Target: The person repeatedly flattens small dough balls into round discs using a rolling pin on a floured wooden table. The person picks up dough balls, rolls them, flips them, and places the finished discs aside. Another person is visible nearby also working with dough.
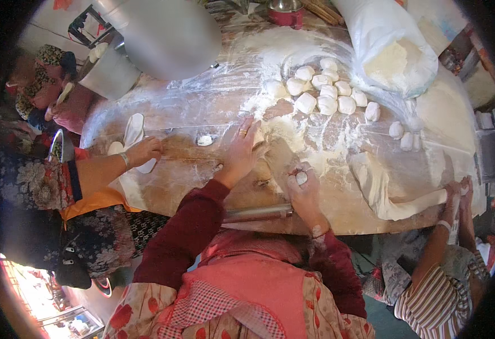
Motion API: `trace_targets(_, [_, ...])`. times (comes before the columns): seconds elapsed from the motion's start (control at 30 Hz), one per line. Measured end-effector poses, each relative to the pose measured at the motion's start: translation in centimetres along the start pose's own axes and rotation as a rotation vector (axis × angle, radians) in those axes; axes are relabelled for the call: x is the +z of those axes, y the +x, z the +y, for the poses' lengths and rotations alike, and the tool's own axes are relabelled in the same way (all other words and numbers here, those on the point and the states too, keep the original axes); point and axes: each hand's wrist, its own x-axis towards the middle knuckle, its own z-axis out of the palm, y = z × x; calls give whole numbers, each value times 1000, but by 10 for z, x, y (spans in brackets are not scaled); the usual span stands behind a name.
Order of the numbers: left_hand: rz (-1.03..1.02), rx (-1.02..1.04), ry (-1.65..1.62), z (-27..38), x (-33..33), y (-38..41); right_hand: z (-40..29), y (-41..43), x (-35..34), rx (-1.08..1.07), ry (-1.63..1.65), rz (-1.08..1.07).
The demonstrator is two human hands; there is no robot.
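On the floured wooden table (pixel 213 186), my left hand (pixel 239 150) lies with its fingers stretched forward, close to a pale piece of dough (pixel 259 136) at its fingertips; whether it grips that piece I cannot tell. My right hand (pixel 304 188) is curled into a fist around something whose pale round end (pixel 301 178) shows at the top, perhaps dough or the end of a rolling pin. Loose flour (pixel 287 131) lies in front of the hands. Beyond it sits a cluster of dough lumps (pixel 327 91). A metal cylinder (pixel 258 214) lies along the near table edge.
A co-worker's hand (pixel 143 152) touches flat dough pieces (pixel 134 129) at left. At right, another person's hands (pixel 457 193) hold a long dough strip (pixel 419 203). Further back stand an open flour bag (pixel 393 55), a red pot (pixel 285 18) and a metal pot (pixel 109 72).
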Motion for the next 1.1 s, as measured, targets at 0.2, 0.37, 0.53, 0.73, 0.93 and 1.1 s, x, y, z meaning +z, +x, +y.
trace_targets(0.2, [-123,-111,-260,-13,-11,-23,10,-18,2,8,82,92])
trace_targets(0.37, [-180,-183,-617,8,-17,-43,14,-19,0,-33,20,77])
trace_targets(0.53, [-217,96,-252,-1,-13,-28,-4,-13,2,5,13,58])
trace_targets(0.73, [-228,397,28,32,1,-4,13,-11,0,53,-38,72])
trace_targets(0.93, [-478,370,104,5,-14,-24,21,-18,-3,86,22,54])
trace_targets(1.1, [-454,343,136,14,-7,-16,19,-20,1,43,81,63])
